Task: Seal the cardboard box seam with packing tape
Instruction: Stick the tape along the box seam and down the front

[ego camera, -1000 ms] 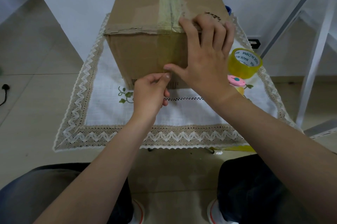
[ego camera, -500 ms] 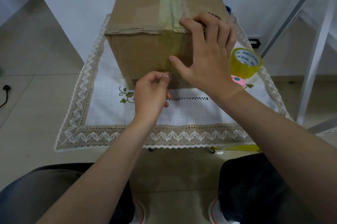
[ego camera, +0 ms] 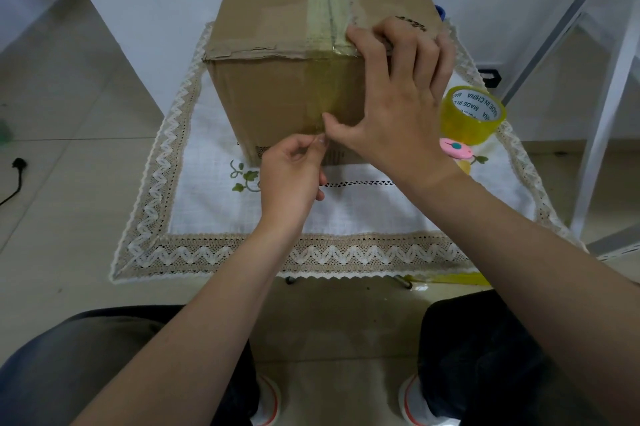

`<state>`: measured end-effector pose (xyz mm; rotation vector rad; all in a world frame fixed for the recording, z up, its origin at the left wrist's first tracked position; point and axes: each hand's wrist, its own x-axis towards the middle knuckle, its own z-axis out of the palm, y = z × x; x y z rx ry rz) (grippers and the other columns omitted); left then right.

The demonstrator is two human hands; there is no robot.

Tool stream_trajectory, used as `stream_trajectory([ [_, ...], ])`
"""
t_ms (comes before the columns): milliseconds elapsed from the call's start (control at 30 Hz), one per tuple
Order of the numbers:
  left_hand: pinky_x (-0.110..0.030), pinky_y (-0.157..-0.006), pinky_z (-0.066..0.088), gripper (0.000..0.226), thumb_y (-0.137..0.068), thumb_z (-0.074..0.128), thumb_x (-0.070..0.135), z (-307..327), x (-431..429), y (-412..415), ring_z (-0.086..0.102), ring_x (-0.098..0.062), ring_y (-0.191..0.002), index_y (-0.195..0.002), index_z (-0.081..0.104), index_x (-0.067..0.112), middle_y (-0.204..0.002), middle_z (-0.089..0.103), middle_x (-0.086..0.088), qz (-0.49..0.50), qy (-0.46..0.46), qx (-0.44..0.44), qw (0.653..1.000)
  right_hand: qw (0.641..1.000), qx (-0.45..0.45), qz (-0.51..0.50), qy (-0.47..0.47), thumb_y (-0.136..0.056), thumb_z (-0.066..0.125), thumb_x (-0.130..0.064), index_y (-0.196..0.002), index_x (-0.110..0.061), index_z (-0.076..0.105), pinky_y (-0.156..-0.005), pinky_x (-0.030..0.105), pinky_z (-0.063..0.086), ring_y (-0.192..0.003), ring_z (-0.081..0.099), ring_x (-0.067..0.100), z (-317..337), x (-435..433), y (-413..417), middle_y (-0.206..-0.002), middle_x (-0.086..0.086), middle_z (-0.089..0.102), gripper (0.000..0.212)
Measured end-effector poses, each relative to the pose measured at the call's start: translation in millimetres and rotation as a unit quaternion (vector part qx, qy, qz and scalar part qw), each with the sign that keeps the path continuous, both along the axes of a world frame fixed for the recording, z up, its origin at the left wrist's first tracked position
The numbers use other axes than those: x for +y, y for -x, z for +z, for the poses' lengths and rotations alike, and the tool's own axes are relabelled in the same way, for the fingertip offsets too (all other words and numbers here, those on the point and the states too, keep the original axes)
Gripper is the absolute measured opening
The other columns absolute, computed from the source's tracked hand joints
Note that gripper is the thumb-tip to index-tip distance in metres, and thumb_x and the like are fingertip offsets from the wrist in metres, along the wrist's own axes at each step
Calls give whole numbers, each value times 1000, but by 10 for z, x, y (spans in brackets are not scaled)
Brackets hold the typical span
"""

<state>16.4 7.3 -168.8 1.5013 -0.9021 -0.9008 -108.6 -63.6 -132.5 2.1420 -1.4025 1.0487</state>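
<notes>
A tall cardboard box [ego camera: 266, 93] stands on a lace-edged white cloth [ego camera: 381, 203]. A strip of yellowish tape [ego camera: 327, 6] runs along its top seam and down the near face. My right hand [ego camera: 394, 99] lies flat over the near top corner, fingers on the lid, thumb pressing the tape on the front face. Low on that face, my left hand [ego camera: 291, 172] pinches the tape's loose lower end between thumb and forefinger. A yellow tape roll [ego camera: 472, 113] rests on the cloth right of the box.
A pink cutter [ego camera: 455, 148] lies by the roll. A white metal frame [ego camera: 602, 86] stands at the right. A black plug and cord [ego camera: 15, 176] lie on the floor at left. My knees and shoes are below the table edge.
My right thumb has slid down the tape on the front face towards my left hand. The left hand has stayed pinched at the tape's lower end.
</notes>
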Motion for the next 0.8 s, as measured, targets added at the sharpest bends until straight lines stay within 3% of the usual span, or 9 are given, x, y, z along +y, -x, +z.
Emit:
stream_trajectory([
  [200, -20, -40, 40, 15, -104, 62, 24, 5, -23, -19, 47, -8, -35, -98, 76, 24, -45, 54, 7, -1, -21, 27, 999, 999, 50, -17, 0, -65, 66, -67, -148, -21, 50, -122, 63, 21, -139, 44, 38, -17, -1, 6, -146, 14, 51, 96],
  [400, -20, -40, 40, 15, -102, 65, 28, 22, -25, -26, 47, -8, -35, -93, 76, 27, -44, 53, 8, -6, -26, 36, 999, 999, -52, 6, -9, -72, 67, -56, -136, -23, 60, -119, 59, 27, -127, 39, 26, 36, -8, -28, -135, 8, 56, 72],
  [533, -19, -41, 41, 13, -103, 64, 28, 19, -27, -32, 47, -7, -35, -98, 76, 26, -43, 53, 9, -4, -33, 38, 999, 1000, -11, -6, -4, -66, 68, -59, -139, -21, 57, -122, 60, 21, -130, 48, 36, 4, 4, -42, -138, 12, 55, 82],
  [667, -21, -42, 41, 16, -104, 61, 27, 12, 2, -20, 49, -8, -38, -105, 77, 29, -46, 54, 9, 7, -38, 42, 998, 1000, 27, -8, 8, -64, 69, -68, -146, -21, 51, -123, 62, 20, -137, 42, 36, -48, -24, 19, -144, 14, 52, 96],
  [800, -24, -45, 40, 20, -104, 59, 30, 20, 59, -41, 49, -10, -38, -92, 75, 29, -48, 54, 7, 19, -65, 70, 995, 999, 42, -7, 19, -66, 68, -73, -148, -20, 50, -121, 64, 22, -139, 39, 35, -82, -48, 51, -146, 15, 52, 99],
])
